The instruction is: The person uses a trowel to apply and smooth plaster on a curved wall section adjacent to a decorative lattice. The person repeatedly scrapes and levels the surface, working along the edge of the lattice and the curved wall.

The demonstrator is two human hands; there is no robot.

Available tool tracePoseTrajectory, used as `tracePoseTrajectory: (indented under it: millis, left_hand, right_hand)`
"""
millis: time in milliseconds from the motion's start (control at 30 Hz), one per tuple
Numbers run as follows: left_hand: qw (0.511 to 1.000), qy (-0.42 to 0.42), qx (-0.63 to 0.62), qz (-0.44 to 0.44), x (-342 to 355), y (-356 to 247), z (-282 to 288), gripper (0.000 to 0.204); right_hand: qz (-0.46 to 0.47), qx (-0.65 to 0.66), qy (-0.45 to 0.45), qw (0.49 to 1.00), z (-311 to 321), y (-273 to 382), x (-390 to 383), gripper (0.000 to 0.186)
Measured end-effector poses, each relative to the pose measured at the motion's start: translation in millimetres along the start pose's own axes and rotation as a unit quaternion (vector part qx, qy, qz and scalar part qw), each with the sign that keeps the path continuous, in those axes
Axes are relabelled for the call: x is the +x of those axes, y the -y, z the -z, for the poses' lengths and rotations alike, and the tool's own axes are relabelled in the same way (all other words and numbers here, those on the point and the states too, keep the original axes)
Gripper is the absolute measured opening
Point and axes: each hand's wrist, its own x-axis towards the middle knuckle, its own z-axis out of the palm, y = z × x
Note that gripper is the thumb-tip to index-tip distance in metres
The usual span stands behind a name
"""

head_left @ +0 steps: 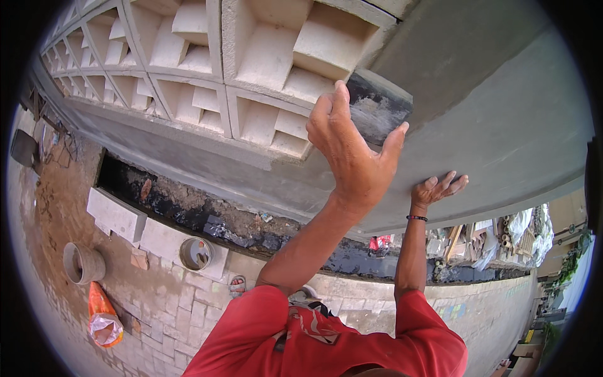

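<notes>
From afar, I have the left hand's [357,154] fingers gripping the float [380,113] just right of the blocks [333,41], the right hand's [433,191] spread, empty, at the wall [502,125] farther right, seemingly mostly smoothed, its dark patch [440,69] perhaps unfinished.

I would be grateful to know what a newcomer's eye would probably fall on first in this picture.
Probably the left hand, raised near the centre, with a dark flat block between fingers and thumb beside the pale openwork blocks. Next might come the bright red shirt at the lower edge, then the orange sack on the ground at lower left.
</notes>
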Motion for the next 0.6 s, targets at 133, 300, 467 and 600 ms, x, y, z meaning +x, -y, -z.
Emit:
tracePoseTrajectory:
  millis: [133, 300, 467, 600]
  left_hand:
    - [0.998, -0.009, 0.044, -0.041, 16.7, -1.3, -8.6, 0.096]
    - [0.995, 0.078, 0.053, 0.029, -59.6, 28.4, -2.4, 0.097]
    - [0.998, -0.017, 0.006, -0.066, 36.6, -27.5, -0.7, 0.098]
    - [0.994, 0.005, 0.058, -0.09, 43.5, -28.3, -15.9, 0.098]
  right_hand:
    - [-0.004, -0.002, -0.002, 1.0, -1.6, 5.1, 3.7, 0.052]
    - [0.003, -0.002, -0.004, 1.0, 0.8, 0.9, 0.8, 0.052]
    - [-0.004, -0.006, -0.002, 1.0, 0.4, 0.0, -0.9, 0.051]
    - [-0.008, 0.007, -0.005, 1.0, -4.1, 4.6, 2.9, 0.051]
